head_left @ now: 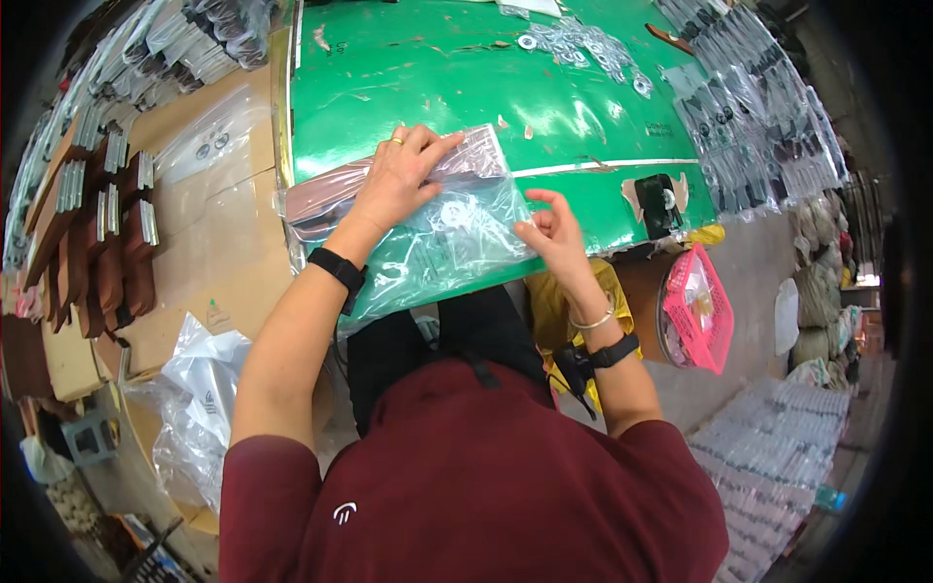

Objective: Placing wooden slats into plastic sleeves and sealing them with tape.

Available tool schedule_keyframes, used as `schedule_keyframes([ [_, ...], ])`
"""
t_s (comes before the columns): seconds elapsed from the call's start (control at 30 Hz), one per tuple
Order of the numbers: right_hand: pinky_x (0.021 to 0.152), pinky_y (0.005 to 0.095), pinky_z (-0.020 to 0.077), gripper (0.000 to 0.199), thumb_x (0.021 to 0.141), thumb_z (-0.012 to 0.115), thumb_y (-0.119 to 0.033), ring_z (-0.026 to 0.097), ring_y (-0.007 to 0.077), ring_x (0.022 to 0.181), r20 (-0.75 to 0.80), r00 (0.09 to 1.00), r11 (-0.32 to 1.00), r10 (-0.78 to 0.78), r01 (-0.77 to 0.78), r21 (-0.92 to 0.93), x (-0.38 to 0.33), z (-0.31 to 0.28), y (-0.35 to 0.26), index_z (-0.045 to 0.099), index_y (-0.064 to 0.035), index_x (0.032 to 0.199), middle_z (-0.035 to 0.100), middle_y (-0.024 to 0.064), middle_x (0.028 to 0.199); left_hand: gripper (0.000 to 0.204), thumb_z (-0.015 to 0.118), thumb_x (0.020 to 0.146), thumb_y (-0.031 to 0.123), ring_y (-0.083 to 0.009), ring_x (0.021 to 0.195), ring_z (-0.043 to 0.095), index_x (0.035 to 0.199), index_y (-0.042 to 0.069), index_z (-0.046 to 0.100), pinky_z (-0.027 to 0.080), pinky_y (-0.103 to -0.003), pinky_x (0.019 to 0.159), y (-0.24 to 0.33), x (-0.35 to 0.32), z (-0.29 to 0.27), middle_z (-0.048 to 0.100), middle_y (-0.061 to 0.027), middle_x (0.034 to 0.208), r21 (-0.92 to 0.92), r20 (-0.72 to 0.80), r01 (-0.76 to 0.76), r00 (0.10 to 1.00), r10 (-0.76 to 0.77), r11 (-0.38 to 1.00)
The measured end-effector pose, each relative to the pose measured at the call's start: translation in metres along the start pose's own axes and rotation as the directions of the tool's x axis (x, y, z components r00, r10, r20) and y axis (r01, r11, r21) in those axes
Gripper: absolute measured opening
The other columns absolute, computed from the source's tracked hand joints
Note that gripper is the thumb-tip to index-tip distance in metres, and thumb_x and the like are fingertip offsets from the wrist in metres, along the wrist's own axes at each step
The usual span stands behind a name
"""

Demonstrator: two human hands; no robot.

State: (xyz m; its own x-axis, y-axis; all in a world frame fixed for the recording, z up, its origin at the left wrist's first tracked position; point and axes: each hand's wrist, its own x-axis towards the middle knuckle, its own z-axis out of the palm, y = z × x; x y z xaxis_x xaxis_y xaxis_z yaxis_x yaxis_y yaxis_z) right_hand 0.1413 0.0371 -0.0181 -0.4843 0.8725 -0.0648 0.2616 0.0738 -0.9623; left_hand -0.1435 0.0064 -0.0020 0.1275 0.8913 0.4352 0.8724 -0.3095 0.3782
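Note:
A clear plastic bag [389, 277] lies on the green table top at its near edge. Inside or under its film is a long, flat brown piece [326, 194], and a round whitish disc [455, 213] shows through the plastic. My left hand [400, 175] rests on the bag and brown piece, fingers stretched out, with a ring on one finger. My right hand [556, 238] is at the bag's right edge, its index finger and thumb apart. The thumb seems to touch the film, but I cannot tell whether it presses on it.
Small clear packets with round discs [583, 49] lie at the table's far side. Right of my hands are a black object [659, 204] and a pink basket [702, 309]. Brown pieces with silvery ends [107, 223] are stacked left. Bagged goods [748, 126] lie at the right.

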Motion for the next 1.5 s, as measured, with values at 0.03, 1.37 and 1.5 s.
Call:
schedule_keyframes([
  [0.03,0.068,0.0253,0.0489,0.043,0.092,0.07,-0.016,0.062,0.0112,0.076,0.002,1.0,0.987,0.014,-0.014,0.159,-0.002,-0.001,-0.011,0.053,-0.0057,0.131,0.067,0.0038,0.096,0.074,0.078,0.068,0.008,-0.0305,0.104,0.053,0.138,0.022,0.056,0.046,-0.043,0.089,0.002,0.0,-0.002,0.055,-0.0058,0.109,0.002,0.002,0.006,1.0,-0.006,1.0],
  [1.37,0.091,0.0418,0.0485,0.015,0.084,0.068,-0.009,0.065,0.0341,0.09,-0.141,0.831,0.839,-0.538,0.51,-0.189,0.126,0.044,-0.001,0.071,-0.003,0.098,0.071,0.0144,0.096,0.068,0.07,0.087,0.011,-0.03,0.117,0.06,0.149,0.014,0.044,0.049,-0.041,0.095,0.065,-0.058,-0.061,0.061,-0.018,0.13,-0.082,-0.055,0.194,0.979,-0.199,0.978],
  [1.5,0.085,0.0403,0.0497,0.014,0.083,0.068,-0.011,0.063,0.0338,0.086,-0.141,0.784,0.788,-0.605,0.565,-0.243,0.129,0.053,-0.003,0.07,-0.0033,0.094,0.069,0.0148,0.09,0.046,0.066,0.086,0.007,-0.0318,0.092,0.068,0.131,0.013,0.06,0.053,-0.041,0.079,0.033,-0.085,-0.074,0.069,-0.0172,0.106,0.122,-0.09,0.312,0.949,-0.303,0.942],
])
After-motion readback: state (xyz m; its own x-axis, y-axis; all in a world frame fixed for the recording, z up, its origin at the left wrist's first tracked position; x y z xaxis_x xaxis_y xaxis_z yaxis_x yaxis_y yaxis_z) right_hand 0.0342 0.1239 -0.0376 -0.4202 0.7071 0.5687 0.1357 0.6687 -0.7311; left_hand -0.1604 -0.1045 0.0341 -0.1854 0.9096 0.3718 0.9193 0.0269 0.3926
